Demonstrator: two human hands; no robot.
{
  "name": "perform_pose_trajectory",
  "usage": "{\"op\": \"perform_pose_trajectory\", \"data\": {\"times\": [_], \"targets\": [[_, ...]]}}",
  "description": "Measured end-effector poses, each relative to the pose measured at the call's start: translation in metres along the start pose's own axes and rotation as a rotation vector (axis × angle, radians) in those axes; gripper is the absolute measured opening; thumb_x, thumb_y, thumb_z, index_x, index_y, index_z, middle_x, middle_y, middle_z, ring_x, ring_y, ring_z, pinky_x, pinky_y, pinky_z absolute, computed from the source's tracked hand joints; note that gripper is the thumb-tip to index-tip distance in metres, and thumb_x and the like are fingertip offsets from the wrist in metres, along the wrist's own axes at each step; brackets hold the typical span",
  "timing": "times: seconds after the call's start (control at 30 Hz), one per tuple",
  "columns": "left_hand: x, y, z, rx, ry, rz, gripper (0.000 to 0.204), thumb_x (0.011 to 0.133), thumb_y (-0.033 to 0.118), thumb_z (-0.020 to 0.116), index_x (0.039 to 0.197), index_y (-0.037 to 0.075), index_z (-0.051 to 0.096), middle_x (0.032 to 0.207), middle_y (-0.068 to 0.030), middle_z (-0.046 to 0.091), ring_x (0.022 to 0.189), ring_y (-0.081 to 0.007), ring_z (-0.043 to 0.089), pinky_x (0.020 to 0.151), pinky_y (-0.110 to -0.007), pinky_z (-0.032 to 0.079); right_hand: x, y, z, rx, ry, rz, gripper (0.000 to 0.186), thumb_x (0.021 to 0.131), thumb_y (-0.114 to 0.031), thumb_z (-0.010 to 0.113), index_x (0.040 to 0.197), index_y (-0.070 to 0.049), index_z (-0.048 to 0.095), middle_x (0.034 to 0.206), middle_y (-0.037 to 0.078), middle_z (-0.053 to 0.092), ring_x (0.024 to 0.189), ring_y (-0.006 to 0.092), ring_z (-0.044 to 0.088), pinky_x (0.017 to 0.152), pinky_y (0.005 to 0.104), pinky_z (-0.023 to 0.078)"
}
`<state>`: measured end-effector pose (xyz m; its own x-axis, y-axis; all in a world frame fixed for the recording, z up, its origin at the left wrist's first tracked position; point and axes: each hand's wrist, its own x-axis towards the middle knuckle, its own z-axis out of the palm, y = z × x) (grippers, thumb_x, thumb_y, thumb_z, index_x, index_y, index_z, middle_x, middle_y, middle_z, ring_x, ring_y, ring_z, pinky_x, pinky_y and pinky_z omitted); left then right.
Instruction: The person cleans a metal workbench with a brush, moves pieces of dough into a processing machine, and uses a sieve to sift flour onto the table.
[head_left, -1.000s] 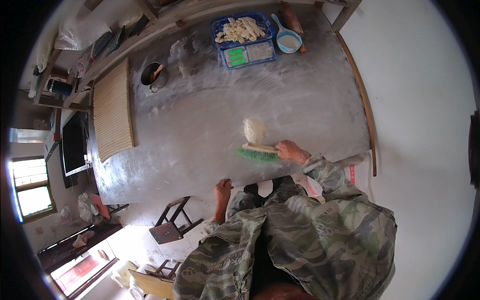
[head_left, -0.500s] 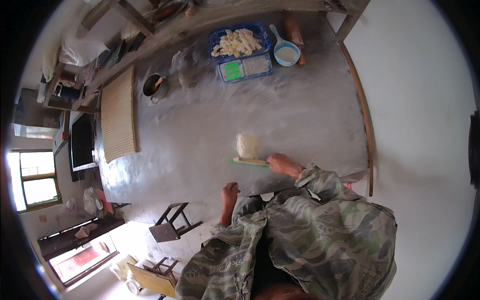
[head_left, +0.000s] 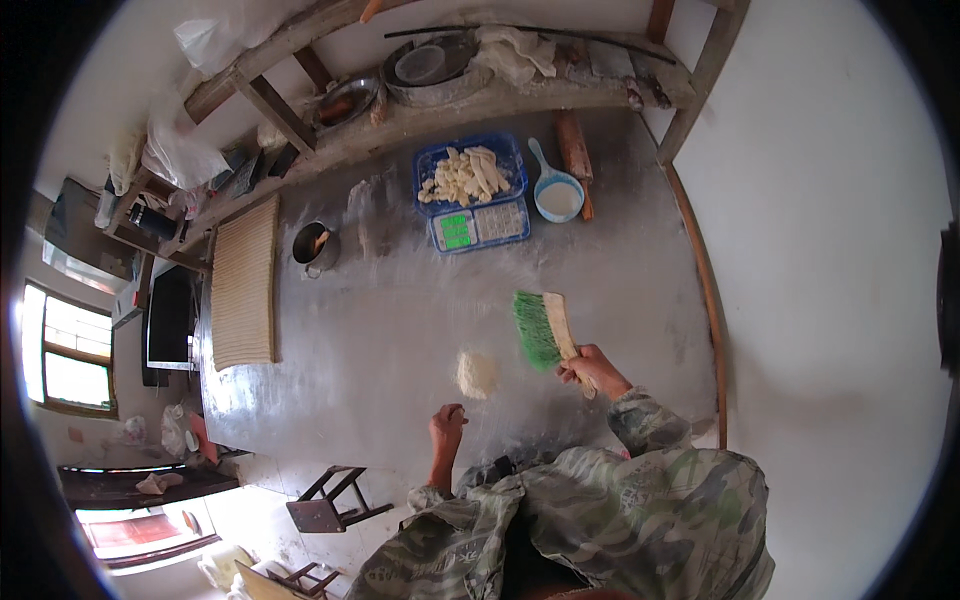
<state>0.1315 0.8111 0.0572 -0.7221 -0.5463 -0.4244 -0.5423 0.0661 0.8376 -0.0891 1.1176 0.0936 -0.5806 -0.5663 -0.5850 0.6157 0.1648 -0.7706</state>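
Observation:
My right hand point(head_left: 580, 366) grips the wooden handle of a green-bristled brush point(head_left: 536, 330), held upright-ish over the grey table. To its lower left lies a small heap of pale flour point(head_left: 475, 375). Just below that heap, my left hand point(head_left: 448, 425) is curled near the table's front edge; whether anything is in its fingers I cannot make out. At the back, a blue tray of pale dough pieces point(head_left: 463, 175) sits on a scale point(head_left: 498, 225), beside a blue scoop of white contents point(head_left: 558, 198) and a rolling pin point(head_left: 573, 150).
A metal pot with a wooden-handled utensil point(head_left: 305, 250) and a ridged mat point(head_left: 240, 290) lie on the table's left part. A cluttered wooden shelf point(head_left: 340, 145) runs along the back. A white wall point(head_left: 820, 300) bounds the right; a stool point(head_left: 320, 510) stands at lower left.
My right hand has moved right and turned the brush from horizontal to roughly vertical, away from the flour heap. The view has shifted, showing more of the back shelf.

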Motion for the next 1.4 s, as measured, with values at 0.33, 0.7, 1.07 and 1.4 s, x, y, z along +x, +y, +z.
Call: {"op": "perform_pose_trajectory", "data": {"times": [0.33,0.7,1.07,1.4], "targets": [[0.039,0.032,0.032,0.059,-0.017,0.033,0.024,0.086,0.014,0.058,0.098,-0.004,0.067,0.082,-0.0117,0.070,0.070,-0.0204,0.070,0.063,-0.030,0.054,0.029,0.023,-0.108,-0.469,0.151,0.069,0.027,0.080,-0.022,0.068,0.093,0.002,0.065,0.077,0.012,0.064,0.071,0.0217,0.066,0.062,0.0354,0.052],[0.154,0.180,0.010,0.178,0.094,0.287,0.024,0.090,0.017,0.051,0.095,0.001,0.068,0.075,-0.0121,0.068,0.072,-0.0184,0.067,0.067,-0.030,0.051,0.124,-0.037,-0.122,-1.031,0.676,-0.506,0.030,0.082,-0.024,0.062,0.103,-0.003,0.064,0.099,0.018,0.065,0.089,0.0366,0.062,0.076,0.0475,0.050],[0.332,0.475,0.017,0.361,0.347,0.905,0.019,0.086,0.019,0.061,0.095,0.004,0.067,0.079,-0.0146,0.066,0.073,-0.0308,0.066,0.066,-0.037,0.051,0.111,0.029,-0.087,-1.149,0.732,-0.609,0.040,0.088,-0.015,0.053,0.123,0.004,0.050,0.132,0.022,0.049,0.123,0.0394,0.045,0.098,0.0490,0.040],[0.431,0.571,0.071,0.982,0.563,0.787,0.055,0.075,0.042,0.072,0.117,0.008,0.060,0.119,-0.0197,0.058,0.112,-0.0377,0.055,0.089,-0.047,0.048,0.110,0.027,-0.087,-1.216,0.721,-0.516,0.043,0.092,-0.017,0.046,0.130,0.004,0.045,0.139,0.022,0.044,0.129,0.0403,0.041,0.100,0.0519,0.034]]}}
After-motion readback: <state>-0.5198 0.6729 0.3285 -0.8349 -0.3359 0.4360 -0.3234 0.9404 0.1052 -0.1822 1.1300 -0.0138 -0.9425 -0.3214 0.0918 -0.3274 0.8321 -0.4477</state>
